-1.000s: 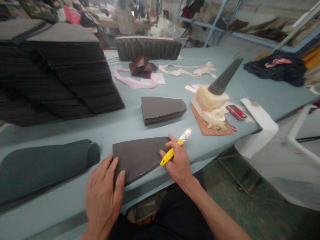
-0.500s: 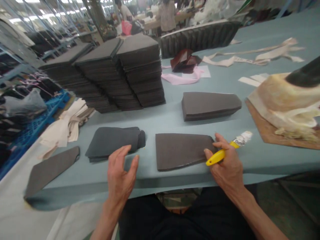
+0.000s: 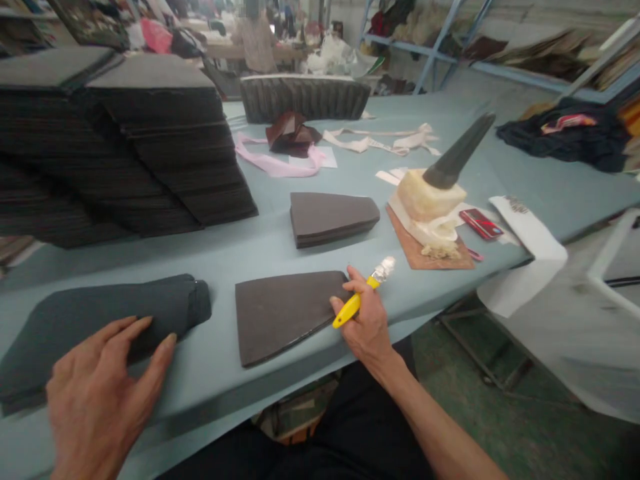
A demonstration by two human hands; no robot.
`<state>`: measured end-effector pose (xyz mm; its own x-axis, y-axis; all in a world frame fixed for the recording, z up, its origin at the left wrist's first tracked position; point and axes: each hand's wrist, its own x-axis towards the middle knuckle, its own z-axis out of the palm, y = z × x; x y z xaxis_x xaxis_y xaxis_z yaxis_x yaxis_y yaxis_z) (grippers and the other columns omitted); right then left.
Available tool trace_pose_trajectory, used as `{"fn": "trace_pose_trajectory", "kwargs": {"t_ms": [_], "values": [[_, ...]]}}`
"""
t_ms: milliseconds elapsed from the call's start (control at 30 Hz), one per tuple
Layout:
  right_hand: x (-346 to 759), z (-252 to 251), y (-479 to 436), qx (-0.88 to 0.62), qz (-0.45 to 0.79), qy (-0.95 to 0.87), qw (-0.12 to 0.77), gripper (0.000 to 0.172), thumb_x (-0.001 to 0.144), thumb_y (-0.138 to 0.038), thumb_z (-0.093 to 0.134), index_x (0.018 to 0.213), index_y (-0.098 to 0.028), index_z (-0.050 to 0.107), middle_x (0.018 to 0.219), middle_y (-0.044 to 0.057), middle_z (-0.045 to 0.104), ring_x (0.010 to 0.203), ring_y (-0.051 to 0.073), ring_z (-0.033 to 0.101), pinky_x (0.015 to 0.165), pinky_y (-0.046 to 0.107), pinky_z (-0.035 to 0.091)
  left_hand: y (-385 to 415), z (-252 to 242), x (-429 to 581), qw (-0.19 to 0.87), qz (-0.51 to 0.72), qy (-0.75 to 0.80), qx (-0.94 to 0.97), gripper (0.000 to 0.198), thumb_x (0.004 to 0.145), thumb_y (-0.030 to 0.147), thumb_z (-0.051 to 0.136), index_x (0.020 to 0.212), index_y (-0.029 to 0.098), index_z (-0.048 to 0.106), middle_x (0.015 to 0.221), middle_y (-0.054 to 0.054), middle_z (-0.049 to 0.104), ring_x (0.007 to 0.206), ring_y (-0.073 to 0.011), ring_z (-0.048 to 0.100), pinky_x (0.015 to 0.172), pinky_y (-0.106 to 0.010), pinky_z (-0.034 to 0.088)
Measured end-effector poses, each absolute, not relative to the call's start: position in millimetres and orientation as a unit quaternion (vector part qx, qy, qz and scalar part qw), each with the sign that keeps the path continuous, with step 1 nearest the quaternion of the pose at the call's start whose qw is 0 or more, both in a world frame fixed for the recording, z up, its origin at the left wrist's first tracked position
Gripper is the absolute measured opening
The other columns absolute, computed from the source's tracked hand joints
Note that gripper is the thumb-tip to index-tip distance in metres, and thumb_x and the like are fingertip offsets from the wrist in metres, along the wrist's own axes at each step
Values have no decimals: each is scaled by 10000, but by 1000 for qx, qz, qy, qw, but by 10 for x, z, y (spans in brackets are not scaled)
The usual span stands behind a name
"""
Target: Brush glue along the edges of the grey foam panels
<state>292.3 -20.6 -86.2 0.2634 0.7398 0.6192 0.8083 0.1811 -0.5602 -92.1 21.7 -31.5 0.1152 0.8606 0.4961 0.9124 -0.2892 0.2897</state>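
Note:
My right hand grips a yellow-handled brush whose bristle end is coated white. Its fingers are at the narrow right end of a brown-grey tapered panel stack, which lies flat in front of me. Over the near edge of a dark grey-green panel stack is my left hand, fingers spread and thumb apart. Whether its fingertips touch that stack I cannot tell. Behind the middle stack lies a thicker pile of similar tapered panels.
Tall dark stacks rise at the back left. A pale block-shaped container with a dark handle sticking out sits on a brown board at right, beside a red box. Fabric strips and a row of dark pieces lie behind.
The view has swung to the right, bringing in the shelves and the red box. My left hand has moved left over the grey-green stack. The right hand still holds the brush.

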Motion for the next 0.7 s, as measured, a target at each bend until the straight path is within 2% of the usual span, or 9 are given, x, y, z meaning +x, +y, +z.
{"fn": "trace_pose_trajectory", "kwargs": {"t_ms": [100,200,267,367,500,567,700], "values": [[2941,-844,-214,-630,-39,-615,474,239,1001,-302,707,1188,-207,593,1455,273,707,1308,376,736,1021,588,628,202,-216,-882,112,-247,-607,-747,529,978,650,545,1197,202,721,1268,-206,746,1210,-496,685,1073,-703,524],[2954,-837,-221,-623,-42,-618,478,234,1001,-323,710,1175,-211,602,1439,254,724,1300,376,743,1028,588,628,188,-177,-895,124,-237,-601,-753,417,1025,584,526,1175,242,710,1225,-152,764,1164,-414,703,1056,-620,523],[2958,-836,-225,-622,-46,-618,478,235,1000,-342,711,1165,-211,607,1426,246,734,1284,381,751,1009,582,637,187,-172,-931,132,-228,-601,-755,395,1046,554,522,1172,228,707,1203,-155,767,1147,-389,700,1042,-575,518],[2960,-831,-232,-625,-49,-615,478,249,996,-369,712,1158,-209,611,1415,239,742,1258,383,764,997,578,642,191,-158,-974,136,-189,-600,-766,513,1039,627,512,1230,189,698,1222,-187,747,1164,-391,677,1036,-539,507],[2967,-826,-239,-626,-44,-612,482,246,993,-390,703,1140,-217,610,1412,224,747,1268,365,762,1013,552,637,191,-128,-891,159,-116,-622,-758,738,953,777,547,1320,149,672,1294,-223,699,1163,-422,635,995,-537,498],[2975,-832,-242,-627,-43,-614,477,245,988,-390,704,1136,-219,613,1419,218,745,1269,359,761,1020,544,632,187,-126,-803,173,-105,-651,-732,712,923,758,602,1306,163,680,1279,-212,699,1126,-414,624,954,-516,490],[2989,-845,-245,-645,-34,-606,464,251,973,-396,709,1133,-223,624,1428,205,745,1237,349,775,1003,532,632,170,-147,-700,152,-147,-664,-717,553,935,609,649,1272,174,702,1251,-205,707,1106,-410,610,903,-488,463]]}}
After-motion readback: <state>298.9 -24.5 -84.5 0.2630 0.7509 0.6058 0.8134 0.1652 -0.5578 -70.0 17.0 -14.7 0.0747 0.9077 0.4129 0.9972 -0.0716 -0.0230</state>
